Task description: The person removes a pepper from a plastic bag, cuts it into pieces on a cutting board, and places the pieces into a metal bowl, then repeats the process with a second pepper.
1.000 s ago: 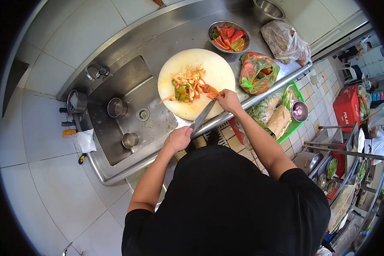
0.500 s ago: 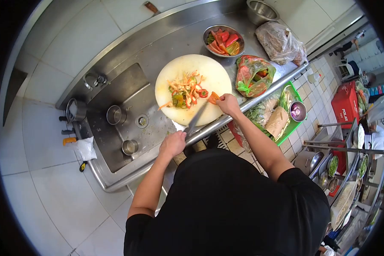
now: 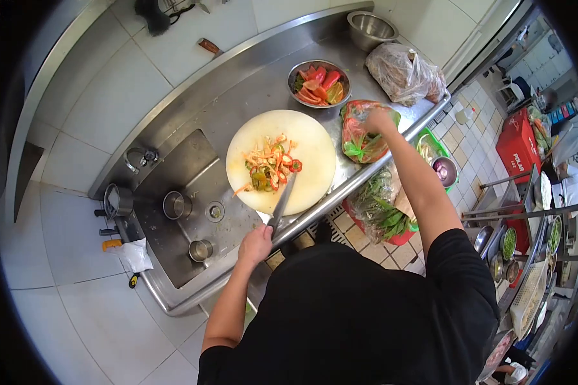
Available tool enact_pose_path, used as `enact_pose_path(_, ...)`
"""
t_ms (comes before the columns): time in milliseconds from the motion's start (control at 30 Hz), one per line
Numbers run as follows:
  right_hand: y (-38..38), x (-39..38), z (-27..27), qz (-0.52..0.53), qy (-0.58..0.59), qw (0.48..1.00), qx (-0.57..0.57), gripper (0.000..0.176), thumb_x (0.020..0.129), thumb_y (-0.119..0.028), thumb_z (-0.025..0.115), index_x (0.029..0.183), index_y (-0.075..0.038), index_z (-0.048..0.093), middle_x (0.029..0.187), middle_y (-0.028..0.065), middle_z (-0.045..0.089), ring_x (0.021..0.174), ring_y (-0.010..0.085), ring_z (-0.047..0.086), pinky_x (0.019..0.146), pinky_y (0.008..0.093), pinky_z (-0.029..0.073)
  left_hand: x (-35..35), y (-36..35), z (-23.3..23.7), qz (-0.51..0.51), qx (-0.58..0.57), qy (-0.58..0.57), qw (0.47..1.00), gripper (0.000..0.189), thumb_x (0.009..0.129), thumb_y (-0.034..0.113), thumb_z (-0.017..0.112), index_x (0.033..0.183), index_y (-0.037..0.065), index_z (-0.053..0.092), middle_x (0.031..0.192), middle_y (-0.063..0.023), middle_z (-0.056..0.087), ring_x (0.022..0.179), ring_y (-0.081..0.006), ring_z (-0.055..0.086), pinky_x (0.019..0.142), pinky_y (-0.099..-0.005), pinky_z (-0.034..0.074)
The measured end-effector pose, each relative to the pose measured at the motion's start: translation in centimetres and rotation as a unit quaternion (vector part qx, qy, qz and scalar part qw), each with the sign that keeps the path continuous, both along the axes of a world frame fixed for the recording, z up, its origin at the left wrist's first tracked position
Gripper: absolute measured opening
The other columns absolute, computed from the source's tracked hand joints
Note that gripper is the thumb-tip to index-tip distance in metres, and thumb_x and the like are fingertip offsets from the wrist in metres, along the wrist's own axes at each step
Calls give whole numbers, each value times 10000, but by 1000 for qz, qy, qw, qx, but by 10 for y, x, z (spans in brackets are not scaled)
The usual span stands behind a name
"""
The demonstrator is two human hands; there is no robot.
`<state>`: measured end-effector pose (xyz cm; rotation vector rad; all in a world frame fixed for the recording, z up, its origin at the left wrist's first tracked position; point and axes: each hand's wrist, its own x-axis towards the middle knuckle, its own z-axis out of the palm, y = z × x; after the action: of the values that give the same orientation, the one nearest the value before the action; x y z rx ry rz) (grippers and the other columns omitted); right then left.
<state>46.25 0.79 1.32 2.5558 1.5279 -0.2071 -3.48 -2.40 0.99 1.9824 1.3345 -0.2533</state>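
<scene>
My left hand [image 3: 256,245] is wrapped round the handle of a knife [image 3: 282,203], whose blade lies over the near part of a round white cutting board [image 3: 318,138]. Chopped pepper pieces [image 3: 273,165] are heaped on the board, left of its middle. At the right, my right hand [image 3: 379,120] is over the plastic bag of peppers [image 3: 355,136], which has a green tie; its fingers are hidden. Just beyond the board stands a metal bowl [image 3: 291,82] with red, orange and green pepper pieces.
To the left is the sink [image 3: 173,237] with two small metal pots. An empty metal bowl [image 3: 372,31] and a filled plastic bag [image 3: 404,74] stand at the back right. Below the counter's rail [image 3: 347,192] are leafy greens [image 3: 386,215] and a bowl of onions [image 3: 444,172].
My right hand has left the board and moved right to the bag; the orange pepper piece it held is gone from view there. My left hand still holds the knife. The view has shifted.
</scene>
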Motion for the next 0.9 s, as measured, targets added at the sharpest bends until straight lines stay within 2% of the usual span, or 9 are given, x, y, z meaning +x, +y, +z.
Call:
enact_pose_path(100,-15,11,-29,-101,65,993,17,316,842,-203,630,1104,-45,707,1223,211,650,1158,372,612,1003,418,488,14,-11,-5,-56,21,-34,998,353,1003,360,437,1083,55,598,931,-301,665,901,-481,641,833,-569,492)
enact_pose_path(167,-29,9,-33,75,85,977,178,352,795,-108,609,1137,-37,655,1261,216,604,1212,362,561,1012,438,472,31,-16,-3,-68,15,-39,997,343,1002,351,439,1089,52,584,919,-302,665,896,-483,641,834,-573,490)
enact_pose_path(333,-26,14,-48,-3,-27,994,103,550,787,-46,589,1330,-52,498,1434,145,462,1315,355,459,1029,449,454,67,-5,-10,-107,-9,-28,994,308,1006,316,430,1091,42,542,951,-311,659,921,-485,634,843,-575,487)
enact_pose_path(400,-30,13,-60,31,-125,980,150,539,821,-61,573,1350,-43,471,1446,133,449,1330,336,442,1048,458,428,71,12,-13,-114,2,-13,993,311,1010,315,422,1103,40,535,979,-312,656,940,-480,635,853,-571,487)
enact_pose_path(533,-28,10,-58,0,-76,990,118,530,856,-80,539,1374,-33,436,1433,161,431,1312,352,434,1060,457,405,68,38,-22,-55,21,21,998,326,1013,321,413,1147,47,527,985,-298,663,960,-473,641,871,-562,489)
enact_pose_path(633,-24,13,-59,-153,15,983,96,583,858,-79,538,1412,-11,371,1396,192,425,1271,378,442,1064,463,388,70,41,-24,-63,30,26,997,339,1012,319,413,1163,38,528,1000,-305,660,969,-480,638,882,-555,489)
enact_pose_path(733,-23,14,-88,-143,-118,953,238,498,846,-114,580,1308,-14,423,1273,174,482,1200,372,502,1005,450,438,70,39,-23,-49,38,14,998,316,1005,321,434,1080,29,529,966,-314,651,945,-490,632,849,-560,484)
enact_pose_path(800,-24,22,-87,-144,-29,964,220,615,837,-139,628,1370,13,360,1321,219,459,1148,395,522,1008,472,434,69,39,-24,-39,38,14,998,321,1003,318,435,1083,23,533,957,-316,653,939,-490,635,846,-557,486)
enact_pose_path(900,-29,23,-53,-223,40,958,177,700,804,-365,704,1322,34,455,1360,210,479,1171,395,527,1021,479,416,68,40,-27,-36,47,10,998,330,1003,319,440,1091,16,536,950,-315,657,928,-487,640,843,-554,488)
